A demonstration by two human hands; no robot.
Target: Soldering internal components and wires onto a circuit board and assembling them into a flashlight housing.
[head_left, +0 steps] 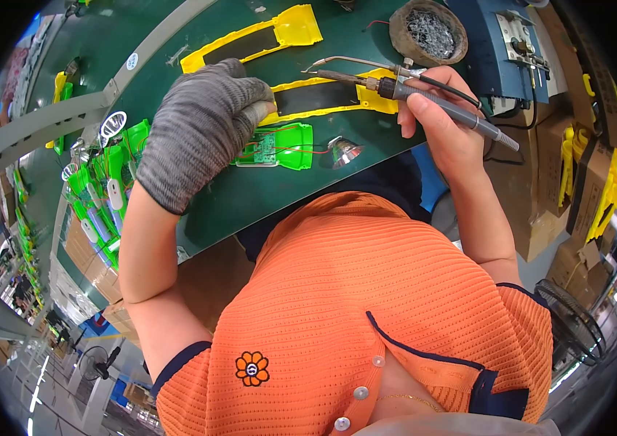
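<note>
My right hand (455,143) holds a grey-handled soldering iron (445,107), thumb on top. A thin curved metal tube runs along it to the tip, which points left above a yellow plastic housing (374,102) with a black panel. My left hand (205,120), in a grey knit glove, is closed at the left end of this housing. Its thumb and fingers pinch there, and the fingertips are partly hidden. Just below the glove lies a green housing (295,147) with a green circuit board and red wires leading to a reflector cup (344,151).
A second yellow housing (250,45) lies farther back. A round pot of metal shavings (435,35) stands near a blue machine (494,54). Green lamp parts (97,207) are heaped at the left beside a metal rail (79,112). Cardboard boxes (534,218) stand at the right.
</note>
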